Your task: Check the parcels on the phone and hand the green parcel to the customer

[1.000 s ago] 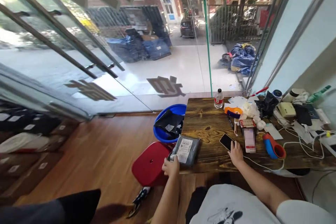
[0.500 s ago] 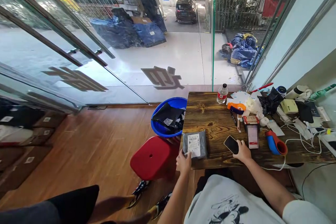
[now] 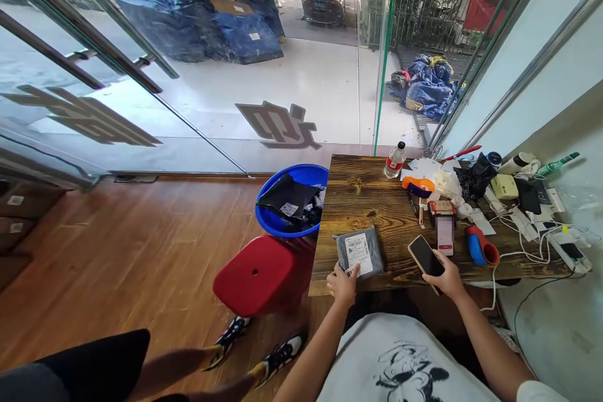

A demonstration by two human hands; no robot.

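Observation:
My left hand (image 3: 343, 282) grips the near edge of a grey parcel bag (image 3: 360, 252) with a white shipping label, which lies flat on the wooden table (image 3: 367, 201) near its front edge. A black-screened phone (image 3: 424, 255) is lifted and tilted in my right hand (image 3: 447, 276), just above the table's front edge. Beyond the phone lie a small box with a label (image 3: 445, 232) and a blue and red tape dispenser (image 3: 478, 246).
A blue basin (image 3: 282, 223) holding black parcels sits left of the table, with a red stool (image 3: 257, 276) in front of it. Cables, a water bottle (image 3: 394, 161) and clutter cover the table's far right. Another person's legs and sneakers (image 3: 257, 352) are at the lower left. Glass doors stand ahead.
My left hand has slid the grey parcel from the table's left edge to in front of me. My right hand has picked the phone up off the table.

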